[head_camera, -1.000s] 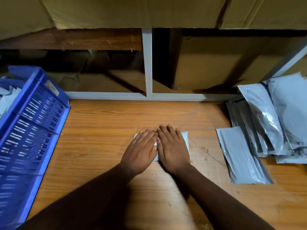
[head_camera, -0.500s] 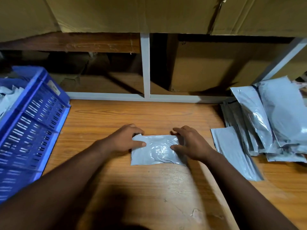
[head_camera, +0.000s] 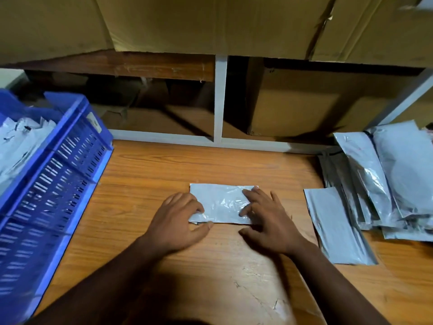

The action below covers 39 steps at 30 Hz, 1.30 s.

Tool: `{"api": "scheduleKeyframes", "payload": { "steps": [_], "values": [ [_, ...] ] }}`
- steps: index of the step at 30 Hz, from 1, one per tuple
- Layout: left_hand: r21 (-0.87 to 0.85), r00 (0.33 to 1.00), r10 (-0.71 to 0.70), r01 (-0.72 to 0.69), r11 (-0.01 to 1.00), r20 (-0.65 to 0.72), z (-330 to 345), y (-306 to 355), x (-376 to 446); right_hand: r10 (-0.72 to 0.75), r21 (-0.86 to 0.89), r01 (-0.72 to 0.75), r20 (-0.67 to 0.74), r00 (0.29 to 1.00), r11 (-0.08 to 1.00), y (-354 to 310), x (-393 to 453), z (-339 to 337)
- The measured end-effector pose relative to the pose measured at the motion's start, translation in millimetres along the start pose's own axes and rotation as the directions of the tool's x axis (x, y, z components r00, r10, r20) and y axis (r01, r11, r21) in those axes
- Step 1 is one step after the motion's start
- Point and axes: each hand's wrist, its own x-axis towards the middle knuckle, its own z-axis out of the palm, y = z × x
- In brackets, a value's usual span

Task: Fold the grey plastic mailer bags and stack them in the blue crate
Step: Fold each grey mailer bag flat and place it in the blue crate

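A folded grey mailer bag [head_camera: 222, 202] lies flat on the wooden table [head_camera: 164, 170], in the middle. My left hand [head_camera: 178, 221] is at its near left corner and pinches it, fingers curled on top and thumb under the near edge. My right hand [head_camera: 269, 219] rests on the bag's right end with fairly straight fingers, its thumb on the table. The blue crate [head_camera: 58, 174] stands at the left with several pale folded bags [head_camera: 21, 141] inside. A pile of unfolded grey mailer bags [head_camera: 379, 184] lies at the right.
A white shelf frame [head_camera: 220, 102] runs along the table's far edge, with cardboard boxes [head_camera: 304, 104] behind and above it. One flat bag [head_camera: 332, 226] from the pile lies closest to my right hand.
Both hands went from pressing side by side on the bag to its two ends. Now the left hand has dropped to the near left corner and the right hand lies flatter.
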Motion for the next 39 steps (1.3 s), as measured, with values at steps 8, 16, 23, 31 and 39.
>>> {"api": "scheduleKeyframes", "payload": {
  "steps": [8, 16, 23, 31, 39],
  "values": [
    [0.037, 0.991, -0.121, 0.119, 0.992, 0.063, 33, 22, 54, 0.110, -0.104, -0.132, -0.188, 0.976, 0.986, -53, 64, 28],
    [0.114, 0.995, -0.096, 0.091, 0.989, 0.032, 59, 9, 44, 0.128, -0.289, -0.161, -0.131, 0.983, 0.944, -45, 71, 55],
    [0.152, 0.999, -0.048, 0.050, 0.987, -0.016, 70, 2, 47, 0.130, -0.324, -0.153, -0.091, 0.987, 0.934, -42, 79, 62],
    [0.179, 0.989, -0.130, 0.116, 0.977, 0.072, 54, 13, 44, 0.135, -0.229, -0.152, -0.086, 0.987, 0.961, -37, 69, 55],
    [0.308, 0.989, -0.016, -0.031, 0.951, 0.149, 46, 10, 51, 0.173, -0.176, -0.186, -0.083, 0.981, 0.967, -28, 53, 38]
  ]
}}
